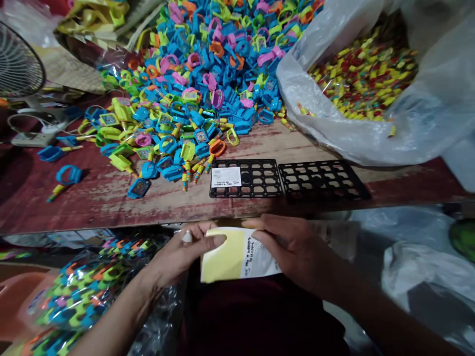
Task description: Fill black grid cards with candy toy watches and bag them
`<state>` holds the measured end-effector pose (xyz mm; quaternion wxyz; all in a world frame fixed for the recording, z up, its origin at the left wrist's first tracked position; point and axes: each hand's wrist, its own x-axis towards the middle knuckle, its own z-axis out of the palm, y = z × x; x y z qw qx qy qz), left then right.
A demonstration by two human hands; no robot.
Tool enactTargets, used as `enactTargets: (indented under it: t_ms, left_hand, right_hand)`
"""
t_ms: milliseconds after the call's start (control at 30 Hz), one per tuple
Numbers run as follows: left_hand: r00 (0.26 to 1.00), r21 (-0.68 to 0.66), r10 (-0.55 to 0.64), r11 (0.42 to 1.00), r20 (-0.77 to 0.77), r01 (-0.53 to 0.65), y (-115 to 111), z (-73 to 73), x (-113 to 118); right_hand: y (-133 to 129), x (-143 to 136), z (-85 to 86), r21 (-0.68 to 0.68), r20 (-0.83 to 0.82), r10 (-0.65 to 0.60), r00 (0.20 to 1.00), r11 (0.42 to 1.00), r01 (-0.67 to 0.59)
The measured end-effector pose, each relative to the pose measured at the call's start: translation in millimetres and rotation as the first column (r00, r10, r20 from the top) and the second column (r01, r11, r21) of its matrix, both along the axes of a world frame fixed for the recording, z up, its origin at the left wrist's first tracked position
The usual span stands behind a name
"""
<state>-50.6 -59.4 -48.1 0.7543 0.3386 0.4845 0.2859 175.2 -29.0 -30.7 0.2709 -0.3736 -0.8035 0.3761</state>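
Both my hands hold a label sheet [224, 259] in front of my body, just below the table's front edge. Its left part is plain yellow, and the right part is white with black print. My left hand [193, 247], with a ring on one finger, pinches the yellow side under its thumb. At the printed side, my right hand [291, 247] grips between thumb and fingers. Beyond them, a black plastic grid tray [246, 178] lies flat with a white printed label [226, 177] on its left part. Beside it sits a second black grid tray [316, 181].
A large heap of colourful toy watches [222, 74] covers the back of the table [92, 207]. At right stands a plastic bag [297, 74] of small yellow and red pieces [367, 74]. A fan [18, 64] is at left; bagged toys [77, 291] sit below.
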Motion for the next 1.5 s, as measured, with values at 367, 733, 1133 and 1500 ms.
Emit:
enactTargets:
  t_ms: [367,733,1133,1500]
  left_hand:
    - [0.999,-0.064,-0.012,0.998,0.031,0.014,20.4,-5.7,21.6]
    - [0.998,-0.016,0.039,0.999,0.050,-0.039,15.1,-10.5,29.8]
    - [0.977,0.133,0.040,0.991,-0.210,-0.012,9.2,-21.5,17.4]
    - [0.348,0.569,0.452,0.612,-0.821,0.549,0.2,-62.3,10.2]
  right_hand:
    - [17.2,20.0,-3.7,-0.322,-0.194,0.208,0.959,0.909,-0.263]
    - [6.1,21.7,-13.2,-0.360,-0.181,0.029,0.983,0.928,-0.094]
    - [-2.3,26.2,-10.0,0.087,-0.057,0.198,0.979,0.977,-0.193]
    - [-38.3,38.5,19.3,0.369,-0.054,0.155,0.987,0.921,-0.124]
